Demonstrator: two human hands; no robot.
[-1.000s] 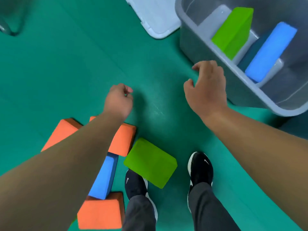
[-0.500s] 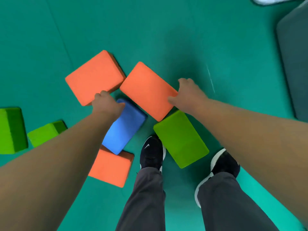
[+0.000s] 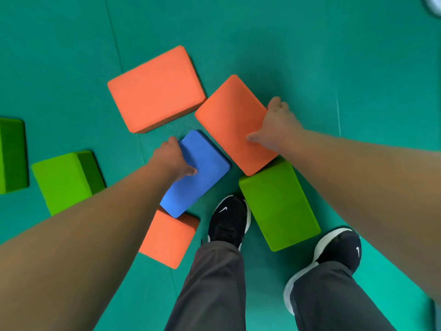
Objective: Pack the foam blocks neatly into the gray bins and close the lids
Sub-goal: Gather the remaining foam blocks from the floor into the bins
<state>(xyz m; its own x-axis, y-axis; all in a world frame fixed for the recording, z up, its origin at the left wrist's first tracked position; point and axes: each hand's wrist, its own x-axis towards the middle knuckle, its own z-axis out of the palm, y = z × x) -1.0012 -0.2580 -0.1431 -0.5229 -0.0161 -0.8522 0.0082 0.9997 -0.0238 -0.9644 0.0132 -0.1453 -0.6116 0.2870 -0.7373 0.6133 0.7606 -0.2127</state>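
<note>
Head view shows the left hand (image 3: 173,158) clamped over the blue block's (image 3: 202,173) long edge, while the right hand (image 3: 274,126) pinches the orange block (image 3: 229,118) touching its far-right side, both lying diagonally on the floor.

Your left hand (image 3: 172,156) is now clamping onto the blue block (image 3: 198,173), thumb on its top face and fingers curling over the far-left edge, where half a second ago it was only arriving at the corner. Your right hand (image 3: 274,127) is closing on the orange block (image 3: 232,123), thumb pressing its top, fingers wrapping the right edge. You're leaning in closer over the pile. The gray bin you were reaching beside a second ago is dropping out of view entirely.
</note>
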